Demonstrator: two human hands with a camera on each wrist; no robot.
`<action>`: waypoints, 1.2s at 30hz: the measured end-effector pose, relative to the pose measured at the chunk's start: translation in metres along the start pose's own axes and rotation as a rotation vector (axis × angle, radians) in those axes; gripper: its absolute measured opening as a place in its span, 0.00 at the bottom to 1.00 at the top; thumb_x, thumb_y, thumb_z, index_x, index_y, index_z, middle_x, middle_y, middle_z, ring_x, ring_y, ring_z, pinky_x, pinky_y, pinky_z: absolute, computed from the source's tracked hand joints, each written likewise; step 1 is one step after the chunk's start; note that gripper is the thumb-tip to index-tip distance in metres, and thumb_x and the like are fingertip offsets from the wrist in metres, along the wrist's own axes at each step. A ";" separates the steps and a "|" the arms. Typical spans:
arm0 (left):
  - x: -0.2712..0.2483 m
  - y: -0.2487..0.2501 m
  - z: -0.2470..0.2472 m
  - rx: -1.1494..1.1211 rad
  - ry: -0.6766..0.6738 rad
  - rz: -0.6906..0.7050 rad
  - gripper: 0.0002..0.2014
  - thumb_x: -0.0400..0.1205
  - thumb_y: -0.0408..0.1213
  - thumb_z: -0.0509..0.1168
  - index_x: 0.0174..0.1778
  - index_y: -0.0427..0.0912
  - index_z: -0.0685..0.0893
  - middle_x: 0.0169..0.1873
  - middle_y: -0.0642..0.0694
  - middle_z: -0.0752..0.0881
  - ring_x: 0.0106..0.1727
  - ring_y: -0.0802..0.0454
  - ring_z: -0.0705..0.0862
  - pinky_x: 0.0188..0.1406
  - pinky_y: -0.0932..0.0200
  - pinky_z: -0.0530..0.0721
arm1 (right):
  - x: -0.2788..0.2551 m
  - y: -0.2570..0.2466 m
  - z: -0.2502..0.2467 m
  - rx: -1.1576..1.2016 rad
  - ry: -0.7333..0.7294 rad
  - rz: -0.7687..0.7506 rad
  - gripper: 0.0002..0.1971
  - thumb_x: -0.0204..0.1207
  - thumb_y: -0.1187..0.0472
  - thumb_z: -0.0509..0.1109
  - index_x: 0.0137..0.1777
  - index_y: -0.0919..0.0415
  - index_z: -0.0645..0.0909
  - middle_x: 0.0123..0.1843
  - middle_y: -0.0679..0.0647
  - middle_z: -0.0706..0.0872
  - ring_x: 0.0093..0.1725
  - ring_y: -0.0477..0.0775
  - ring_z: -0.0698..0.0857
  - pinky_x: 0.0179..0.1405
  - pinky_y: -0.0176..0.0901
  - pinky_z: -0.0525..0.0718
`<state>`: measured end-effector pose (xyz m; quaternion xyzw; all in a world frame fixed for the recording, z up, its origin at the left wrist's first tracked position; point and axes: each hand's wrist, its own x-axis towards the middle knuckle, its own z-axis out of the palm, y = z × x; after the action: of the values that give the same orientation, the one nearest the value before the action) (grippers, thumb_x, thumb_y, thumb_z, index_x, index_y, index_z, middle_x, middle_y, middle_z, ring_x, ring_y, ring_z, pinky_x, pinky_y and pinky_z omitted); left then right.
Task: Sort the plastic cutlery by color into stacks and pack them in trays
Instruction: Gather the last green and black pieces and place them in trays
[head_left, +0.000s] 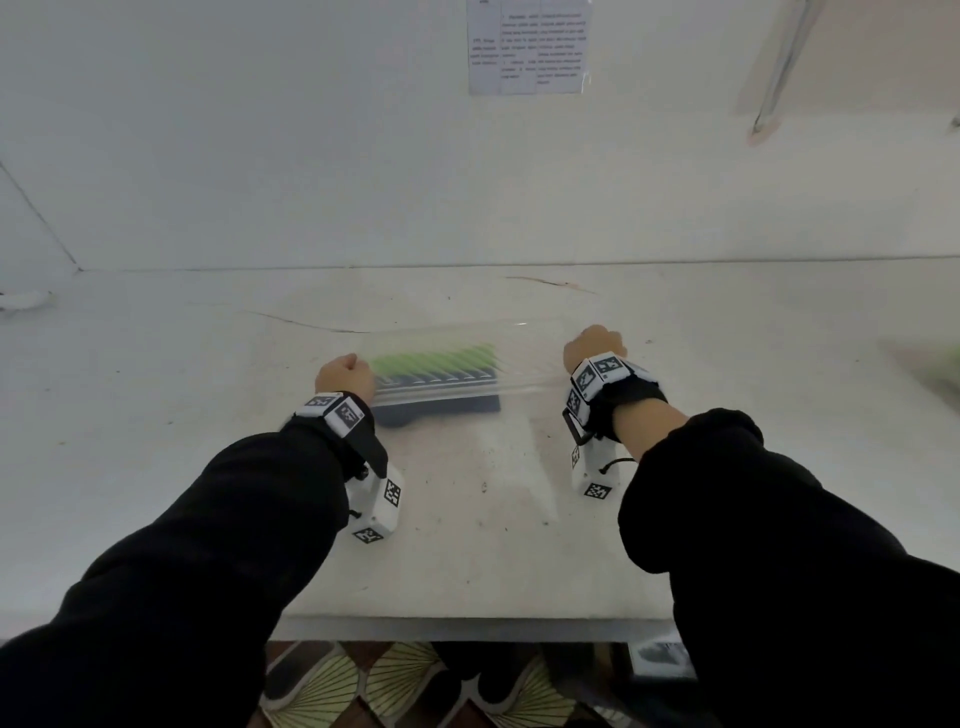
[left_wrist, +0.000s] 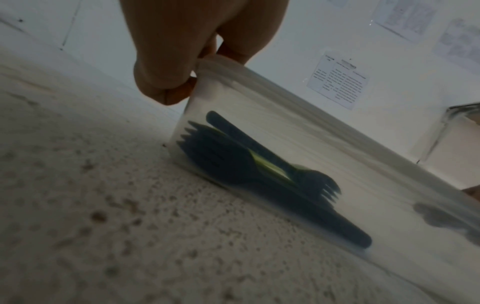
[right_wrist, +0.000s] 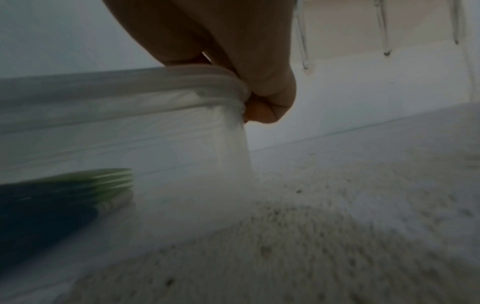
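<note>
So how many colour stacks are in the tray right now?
2: a green stack at the far side of the tray and a dark blue stack at the near side, both toward its left end. More may be hidden.

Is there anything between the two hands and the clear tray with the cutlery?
No, nothing visible is in the way. The left hand already grips one end of the clear tray and the right hand grips the other end. The green and dark blue cutlery lies inside.
</note>
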<state>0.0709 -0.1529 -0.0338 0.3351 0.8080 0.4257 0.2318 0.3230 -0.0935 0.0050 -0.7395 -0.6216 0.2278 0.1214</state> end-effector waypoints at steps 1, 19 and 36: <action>0.001 -0.001 0.001 -0.020 -0.005 -0.005 0.15 0.84 0.31 0.56 0.61 0.28 0.81 0.64 0.35 0.82 0.69 0.41 0.76 0.71 0.57 0.70 | 0.002 0.001 -0.001 -0.002 0.009 0.013 0.16 0.84 0.67 0.54 0.67 0.68 0.75 0.71 0.62 0.75 0.71 0.64 0.73 0.68 0.47 0.72; -0.003 0.004 0.012 0.308 -0.064 -0.001 0.23 0.89 0.42 0.44 0.74 0.30 0.67 0.70 0.26 0.67 0.69 0.31 0.71 0.68 0.48 0.67 | 0.013 0.018 0.026 -0.109 0.021 -0.079 0.18 0.85 0.67 0.48 0.72 0.70 0.65 0.74 0.63 0.66 0.73 0.62 0.66 0.68 0.50 0.70; 0.013 0.024 0.012 0.790 -0.313 0.269 0.35 0.86 0.56 0.44 0.83 0.40 0.44 0.83 0.42 0.44 0.84 0.43 0.45 0.82 0.47 0.49 | 0.039 0.003 0.012 -0.167 -0.163 -0.310 0.32 0.86 0.48 0.44 0.83 0.65 0.40 0.85 0.57 0.39 0.84 0.61 0.45 0.82 0.50 0.47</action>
<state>0.0780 -0.1269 -0.0212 0.5602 0.8131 0.0549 0.1481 0.3241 -0.0573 -0.0141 -0.6216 -0.7526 0.2132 0.0424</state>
